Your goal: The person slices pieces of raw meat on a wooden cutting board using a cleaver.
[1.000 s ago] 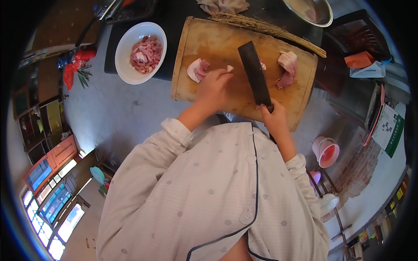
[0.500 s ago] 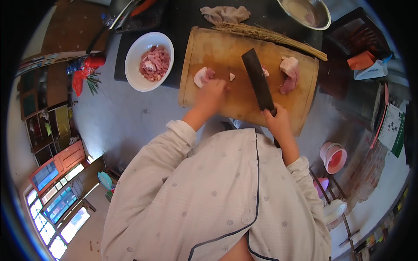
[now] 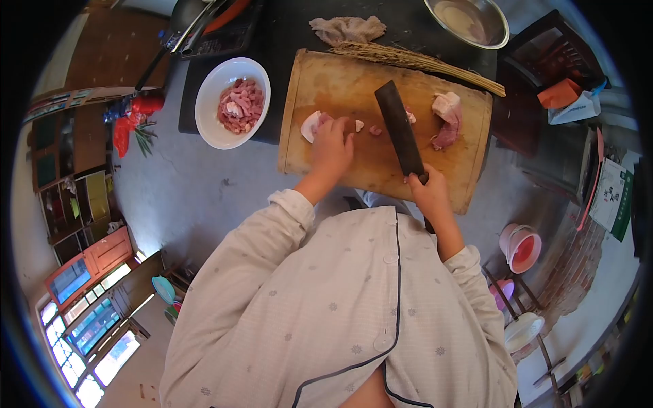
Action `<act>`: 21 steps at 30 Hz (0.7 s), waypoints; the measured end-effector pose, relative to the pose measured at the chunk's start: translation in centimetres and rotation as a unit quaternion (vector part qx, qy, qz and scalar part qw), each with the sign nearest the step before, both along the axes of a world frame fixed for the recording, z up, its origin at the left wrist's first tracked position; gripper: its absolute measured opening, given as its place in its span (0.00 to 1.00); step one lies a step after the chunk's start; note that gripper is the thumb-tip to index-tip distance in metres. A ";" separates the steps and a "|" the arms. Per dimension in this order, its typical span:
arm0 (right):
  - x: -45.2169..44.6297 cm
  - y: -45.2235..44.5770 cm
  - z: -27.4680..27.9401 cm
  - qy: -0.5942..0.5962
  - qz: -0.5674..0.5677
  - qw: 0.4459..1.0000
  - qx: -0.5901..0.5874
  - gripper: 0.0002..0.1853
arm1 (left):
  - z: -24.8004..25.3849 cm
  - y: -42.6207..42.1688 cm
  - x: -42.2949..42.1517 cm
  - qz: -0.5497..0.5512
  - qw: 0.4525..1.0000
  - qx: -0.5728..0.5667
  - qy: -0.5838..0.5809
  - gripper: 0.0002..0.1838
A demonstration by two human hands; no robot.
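My right hand (image 3: 434, 194) grips the handle of a dark cleaver (image 3: 399, 129), its blade slanting up over the wooden cutting board (image 3: 381, 160). On the board's left part, my left hand (image 3: 332, 148) has its fingers over a piece of meat (image 3: 311, 126) with a white fatty edge; its fingertips partly hide the meat. Two small bits, one white (image 3: 359, 126) and one pink (image 3: 375, 130), lie between that hand and the blade. Another meat strip (image 3: 447, 122) lies to the right of the cleaver. A bit of meat (image 3: 410, 115) shows beside the blade.
Left of the board stands a white bowl (image 3: 207, 107) of cut meat. Behind the board are a bundle of dry stalks (image 3: 415, 60), a crumpled cloth (image 3: 347, 30) and a metal basin (image 3: 500, 34). A pink bucket (image 3: 510, 239) stands lower right.
My left hand shifted back to the left meat piece, and a small pink bit now lies beside the white one. My right hand still holds the cleaver. The whole view has shifted slightly.
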State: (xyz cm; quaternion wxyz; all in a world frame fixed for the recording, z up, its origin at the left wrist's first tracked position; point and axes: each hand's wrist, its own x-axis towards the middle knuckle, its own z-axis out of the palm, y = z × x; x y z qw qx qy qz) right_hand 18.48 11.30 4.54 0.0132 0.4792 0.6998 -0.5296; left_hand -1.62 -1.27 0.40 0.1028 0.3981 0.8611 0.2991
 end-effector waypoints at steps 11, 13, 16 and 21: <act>-0.4 -1.3 1.9 -0.023 0.055 0.998 0.000 0.18 | 0.4 -2.1 -1.7 0.042 0.987 0.153 0.004 0.11; -0.5 -1.9 1.6 -0.007 0.098 0.995 0.024 0.18 | 0.4 -4.5 -3.5 0.097 0.990 0.095 0.033 0.11; -0.5 -2.0 -0.7 0.004 0.110 0.992 0.061 0.17 | -0.5 -5.1 -4.8 0.130 0.991 0.034 -0.015 0.14; -1.6 -0.1 0.9 -0.007 0.019 1.000 0.020 0.15 | -0.1 -3.4 -4.5 0.089 0.996 0.023 -0.005 0.18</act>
